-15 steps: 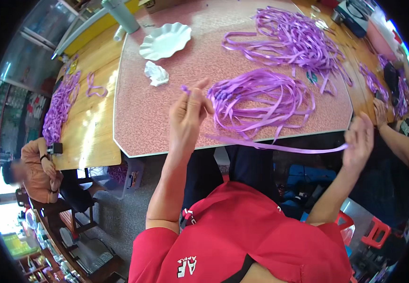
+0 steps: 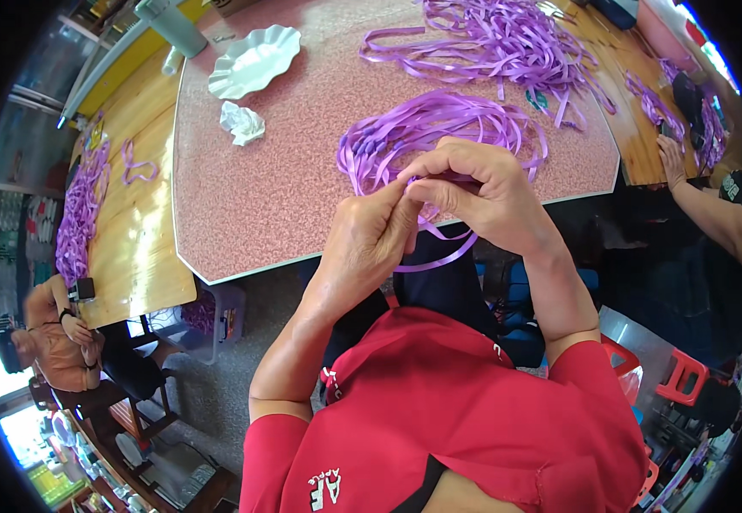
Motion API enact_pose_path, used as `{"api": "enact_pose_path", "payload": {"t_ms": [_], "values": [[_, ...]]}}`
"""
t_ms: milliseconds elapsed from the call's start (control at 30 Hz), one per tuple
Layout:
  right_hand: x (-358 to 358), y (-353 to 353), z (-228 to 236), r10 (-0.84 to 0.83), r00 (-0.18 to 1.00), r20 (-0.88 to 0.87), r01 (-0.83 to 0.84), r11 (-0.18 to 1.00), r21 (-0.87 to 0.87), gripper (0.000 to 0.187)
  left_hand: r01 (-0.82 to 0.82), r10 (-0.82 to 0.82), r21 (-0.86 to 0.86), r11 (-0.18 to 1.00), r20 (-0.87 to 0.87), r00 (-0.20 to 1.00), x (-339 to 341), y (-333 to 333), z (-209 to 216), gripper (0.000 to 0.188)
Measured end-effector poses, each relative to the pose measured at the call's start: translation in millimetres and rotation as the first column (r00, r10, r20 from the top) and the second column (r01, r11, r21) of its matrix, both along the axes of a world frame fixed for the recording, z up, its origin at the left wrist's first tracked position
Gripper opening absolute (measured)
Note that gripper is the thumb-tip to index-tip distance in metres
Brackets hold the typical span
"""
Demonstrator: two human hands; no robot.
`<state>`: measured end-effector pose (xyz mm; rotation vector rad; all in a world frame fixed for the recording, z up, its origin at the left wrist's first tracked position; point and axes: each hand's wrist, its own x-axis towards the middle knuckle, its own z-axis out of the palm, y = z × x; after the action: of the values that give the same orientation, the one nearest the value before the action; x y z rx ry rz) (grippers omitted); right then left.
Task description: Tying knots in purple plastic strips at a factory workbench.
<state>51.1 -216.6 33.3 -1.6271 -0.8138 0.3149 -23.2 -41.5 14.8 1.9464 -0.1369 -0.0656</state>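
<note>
My left hand [image 2: 371,235] and my right hand [image 2: 486,192] meet at their fingertips just over the table's near edge. Both are closed in a pinch on a purple ribbon [image 2: 443,260], whose loop hangs below them past the edge. The pinched part is mostly hidden by my fingers. Right behind my hands lies a bundle of looped purple ribbons [image 2: 452,104], with darker purple knotted or folded ends gathered at its left. A larger, tangled pile of purple ribbons [image 2: 516,47] lies beyond it, toward the far right of the table.
On the pink speckled table [image 2: 251,205] are a white scalloped dish [image 2: 255,61] and crumpled white paper [image 2: 242,124]. A grey-green bottle [image 2: 172,27] stands at the far left. More ribbons [image 2: 84,209] lie on the wooden table at left, near a seated person [image 2: 63,342]. Another person's hand [image 2: 672,161] is at right.
My right hand has come in from the far right to meet my left hand. The ribbon stretched between them now hangs in a slack loop. The view has shifted slightly.
</note>
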Motion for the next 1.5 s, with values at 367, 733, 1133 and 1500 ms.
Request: {"api": "enact_pose_path", "payload": {"t_ms": [367, 733, 1133, 1500], "values": [[0, 0, -3, -0.062, 0.994, 0.085, 0.061, 0.998, 0.017, 0.017, -0.220, 0.111, -0.789, 0.573, -0.191, 0.975, -1, -1, -17, 0.017], [-7, -11, 13, -0.137, 0.990, -0.024, 0.136, 0.990, -0.034, 0.031, -0.253, 0.132, -0.775, 0.579, -0.217, 0.967, 1, -1, -15, 0.019], [-4, -7, -6, -0.076, 0.995, 0.063, 0.073, 0.996, 0.057, 0.026, -0.214, 0.102, -0.837, 0.504, -0.188, 0.977, 3, -3, -21, 0.021], [-9, -14, -6, -0.177, 0.976, -0.127, 0.177, 0.984, -0.013, 0.015, -0.231, 0.131, -0.773, 0.590, -0.191, 0.973, 2, -9, -20, 0.019]]}}
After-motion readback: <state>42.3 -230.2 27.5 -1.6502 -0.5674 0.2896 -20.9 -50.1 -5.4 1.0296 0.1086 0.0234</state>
